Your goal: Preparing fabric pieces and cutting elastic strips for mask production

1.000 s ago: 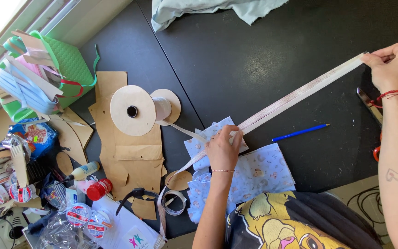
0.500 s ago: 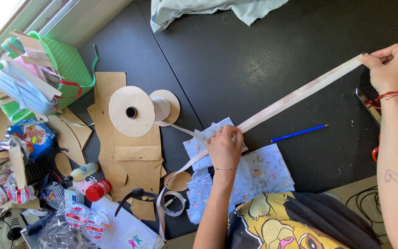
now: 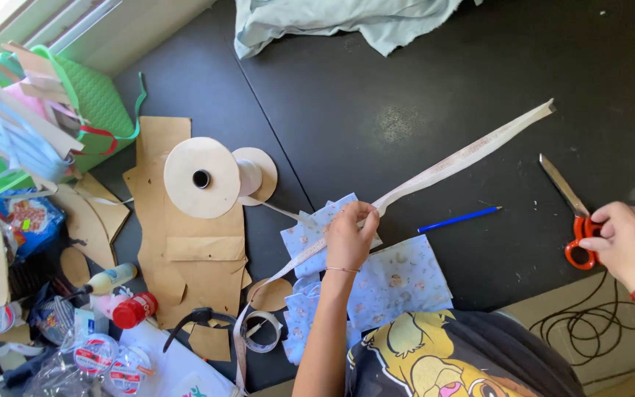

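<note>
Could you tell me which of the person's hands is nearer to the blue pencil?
Left. The left hand pinches the tape beside the blue pencil; the right hand rests farther off, on the scissors.

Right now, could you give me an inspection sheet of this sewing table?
Surface: black table, sunlit.
Job's things: beige ribbon strip lying stretched; orange-handled scissors; blue patterned fabric pieces.
Clutter: wooden spool, cardboard patterns, blue pencil, tape rolls, green basket, pale cloth.
Hands: left hand pinches the strip; right hand touches the scissors.
Cables: black cord beyond the table edge.
Surroundings: window ledge.
</note>
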